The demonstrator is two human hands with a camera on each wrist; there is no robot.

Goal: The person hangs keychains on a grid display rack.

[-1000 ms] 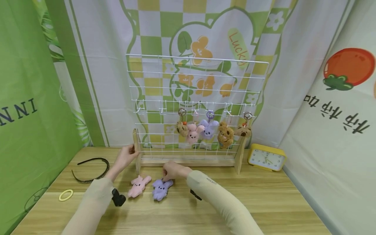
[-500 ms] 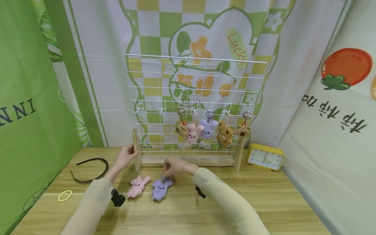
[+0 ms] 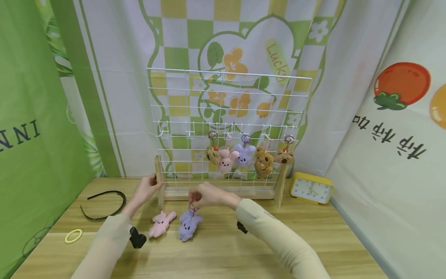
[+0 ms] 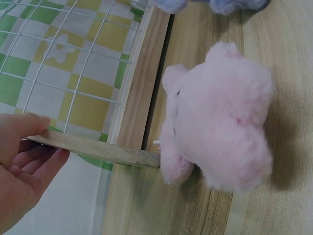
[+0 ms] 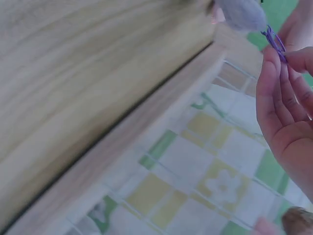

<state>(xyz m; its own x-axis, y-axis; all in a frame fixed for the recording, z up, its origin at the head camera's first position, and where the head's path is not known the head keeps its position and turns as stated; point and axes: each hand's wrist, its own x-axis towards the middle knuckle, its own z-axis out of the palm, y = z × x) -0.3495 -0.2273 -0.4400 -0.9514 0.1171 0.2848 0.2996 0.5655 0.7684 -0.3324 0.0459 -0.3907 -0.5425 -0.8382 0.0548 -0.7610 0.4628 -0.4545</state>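
Note:
My left hand (image 3: 144, 192) grips the left wooden post (image 4: 102, 149) of a white wire grid rack (image 3: 230, 93), thumb on one side and fingers on the other. In front of the rack, my right hand (image 3: 208, 195) pinches the purple key ring (image 5: 278, 46) of a purple plush bunny keychain (image 3: 189, 226). That bunny is partly raised, its ring end up and its body low at the table. To its left, a pink plush bunny (image 4: 220, 117) lies on the wooden table (image 3: 223, 252). The left wrist view catches only the purple bunny's edge.
Several plush keychains, among them a curly brown bear (image 3: 263, 162) and a purple bunny (image 3: 243, 155), hang from hooks on the grid. Two hooks at its left, one a white hook (image 3: 189, 133), hold nothing. A yellow clock (image 3: 311, 188), black headband (image 3: 104, 207) and yellow ring (image 3: 73, 236) flank the rack.
My right hand has drawn the purple bunny's ring upward, bringing the ring into sight and tilting the bunny up. The left hand keeps its grip on the post. The head view has shifted slightly.

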